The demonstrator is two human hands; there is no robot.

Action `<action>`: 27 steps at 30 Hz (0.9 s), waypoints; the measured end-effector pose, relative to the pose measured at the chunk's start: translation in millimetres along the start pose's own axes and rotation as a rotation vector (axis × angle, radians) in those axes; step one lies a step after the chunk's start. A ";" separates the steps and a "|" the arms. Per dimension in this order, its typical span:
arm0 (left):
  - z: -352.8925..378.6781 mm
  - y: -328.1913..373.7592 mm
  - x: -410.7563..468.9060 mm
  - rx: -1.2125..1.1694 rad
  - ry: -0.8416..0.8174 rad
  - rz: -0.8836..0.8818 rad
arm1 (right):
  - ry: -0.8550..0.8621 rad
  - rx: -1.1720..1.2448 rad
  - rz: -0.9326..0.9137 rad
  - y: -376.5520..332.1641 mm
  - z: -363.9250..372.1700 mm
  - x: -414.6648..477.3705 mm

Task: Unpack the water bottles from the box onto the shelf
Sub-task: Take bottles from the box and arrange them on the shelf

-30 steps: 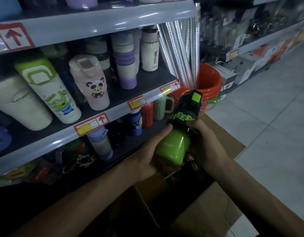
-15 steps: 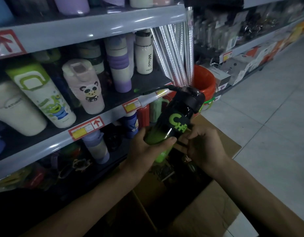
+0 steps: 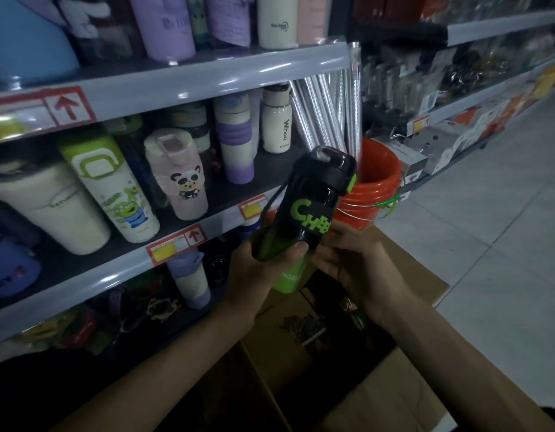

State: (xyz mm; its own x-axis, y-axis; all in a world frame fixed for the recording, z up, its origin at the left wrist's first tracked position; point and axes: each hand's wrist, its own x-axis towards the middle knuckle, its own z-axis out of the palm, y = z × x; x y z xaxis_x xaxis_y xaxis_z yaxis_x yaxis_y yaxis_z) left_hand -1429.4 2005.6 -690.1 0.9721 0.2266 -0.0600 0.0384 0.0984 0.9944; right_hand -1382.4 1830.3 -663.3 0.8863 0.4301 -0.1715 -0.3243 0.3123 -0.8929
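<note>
A dim shop aisle is shown. The floor (image 3: 488, 232) is laid with pale square tiles, brightest towards the right edge. Grey metal shelving (image 3: 207, 77) is set along the left, its front edges fitted with red-framed price labels (image 3: 176, 244). A second rack (image 3: 494, 28) is set further along the aisle.

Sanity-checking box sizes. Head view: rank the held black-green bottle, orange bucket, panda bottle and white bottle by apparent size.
1. black-green bottle, though it is nearest the camera
2-3. orange bucket and panda bottle: look alike, bucket partly hidden
4. white bottle

Bottle (image 3: 310, 207) above box (image 3: 391, 397), before shelf (image 3: 120, 269)
</note>
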 end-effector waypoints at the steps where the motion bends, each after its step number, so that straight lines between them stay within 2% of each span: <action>1: -3.4 3.3 0.3 -0.017 -0.005 -0.004 | -0.012 -0.010 -0.009 -1.4 4.8 1.4; 9: -32.4 33.0 14.4 -0.048 -0.075 -0.017 | -0.071 -0.143 -0.076 -4.1 42.2 22.3; 14: -54.5 40.9 36.8 0.104 -0.133 -0.014 | -0.039 -0.211 -0.106 -11.8 47.4 45.1; 17: -63.6 36.9 49.0 0.202 -0.010 0.048 | 0.075 -0.329 -0.198 -9.6 55.2 63.6; 21: -65.7 32.3 59.1 0.518 0.174 0.145 | 0.170 -0.449 -0.368 -5.0 73.1 90.7; 23: -66.3 33.3 63.9 0.514 0.187 0.143 | 0.189 -0.529 -0.449 0.8 80.4 110.0; 27: -64.0 35.8 74.1 0.543 0.154 0.015 | 0.219 -0.650 -0.517 9.4 84.9 144.5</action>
State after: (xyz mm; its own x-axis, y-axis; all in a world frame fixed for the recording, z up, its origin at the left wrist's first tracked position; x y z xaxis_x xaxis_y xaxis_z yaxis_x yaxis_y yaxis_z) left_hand -1370.8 2088.0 -664.5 0.9301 0.3668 -0.0174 0.1784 -0.4098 0.8945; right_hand -1285.4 1967.3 -661.1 0.9360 0.1736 0.3061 0.3326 -0.1518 -0.9308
